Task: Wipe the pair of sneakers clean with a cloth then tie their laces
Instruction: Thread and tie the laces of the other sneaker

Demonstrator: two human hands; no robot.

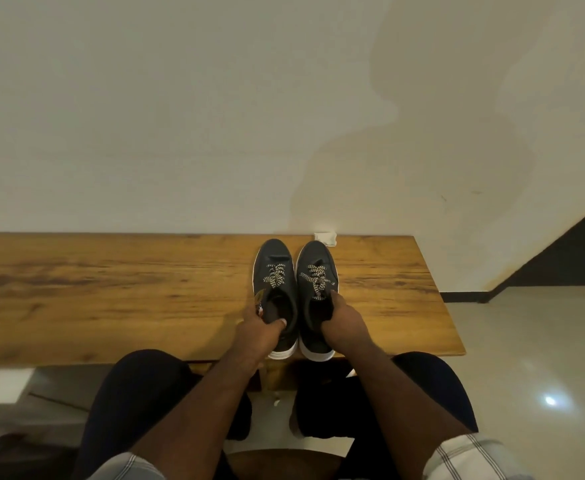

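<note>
Sneakers [292, 292] side by side on bench [111, 289]; left hand [261, 332] and right hand [344, 322] each grip one collar

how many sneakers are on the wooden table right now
2. The left sneaker and the right sneaker stand side by side near the table's right end, toes toward the wall, each gripped at its opening by a hand. None seems hidden.

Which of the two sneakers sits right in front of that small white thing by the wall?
The right sneaker, gripped by the right hand. Its toe nearly reaches the white cloth; the left sneaker stands beside it, clear of the cloth.
</note>
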